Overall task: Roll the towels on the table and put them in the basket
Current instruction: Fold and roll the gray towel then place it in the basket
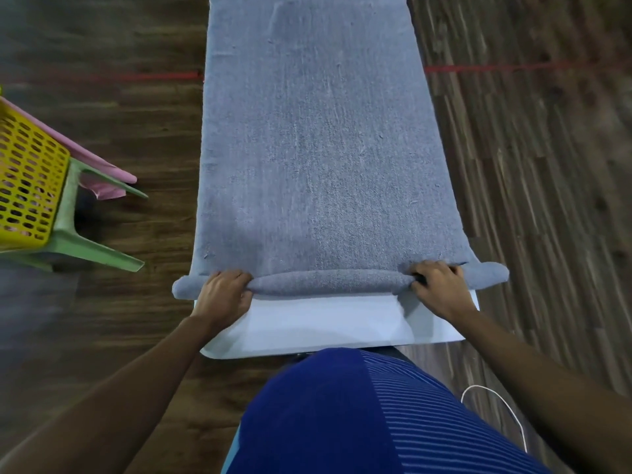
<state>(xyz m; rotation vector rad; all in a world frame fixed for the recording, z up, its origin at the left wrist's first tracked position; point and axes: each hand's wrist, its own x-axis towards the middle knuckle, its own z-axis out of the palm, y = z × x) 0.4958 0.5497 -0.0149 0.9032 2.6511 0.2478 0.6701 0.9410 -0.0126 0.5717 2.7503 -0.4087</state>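
Note:
A long grey-blue towel (318, 148) lies flat along a narrow white table (328, 323), covering most of it. Its near end is turned into a thin roll (328, 282) across the table's width. My left hand (224, 294) grips the roll near its left end, fingers curled over it. My right hand (439, 285) grips it near the right end in the same way. The roll's two ends stick out past my hands and the table's sides. A yellow perforated basket (29, 186) stands at the left edge of view on a green plastic stool.
The green stool (85, 244) stands on a dark wooden floor to the left of the table. A pink cloth (102, 172) hangs behind the basket. A red line (496, 67) crosses the floor. A white cable (496, 405) lies by my right side.

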